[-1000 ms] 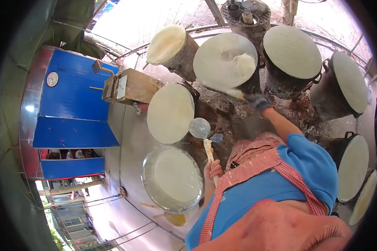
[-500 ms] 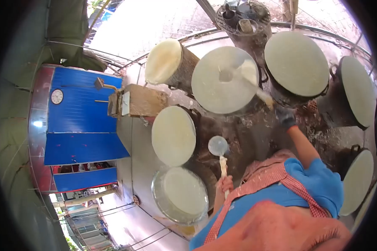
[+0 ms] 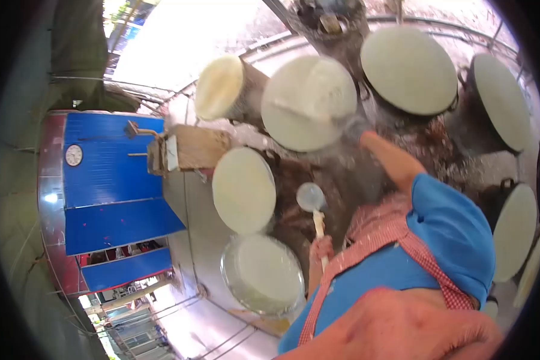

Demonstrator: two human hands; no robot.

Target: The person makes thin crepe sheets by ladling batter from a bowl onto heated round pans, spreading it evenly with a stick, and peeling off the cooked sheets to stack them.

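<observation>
My left hand (image 3: 321,247) is wrapped round the pale handle of a ladle (image 3: 311,197), whose round bowl points up and away from me. On my right hand (image 3: 355,127) is a dark glove; its fingers are closed on a blurred, pale, long-handled tool (image 3: 306,112). That tool reaches leftward across the top of the middle round griddle (image 3: 294,133). A folded whitish sheet or batter (image 3: 329,84) lies on this griddle's upper right part, partly blurred.
Round pale-topped drums (image 3: 409,71) stand around me, several with dark sides. A wide basin of pale liquid (image 3: 264,270) is at the lower left. Beyond the drums are a wooden box (image 3: 203,147), a blue wall (image 3: 114,156) and a sooty stove (image 3: 336,39) at the top.
My gloved right hand has moved left with its tool, which now crosses the middle griddle. The whitish material there looks more spread out. My left hand still holds the ladle, and the view has shifted.
</observation>
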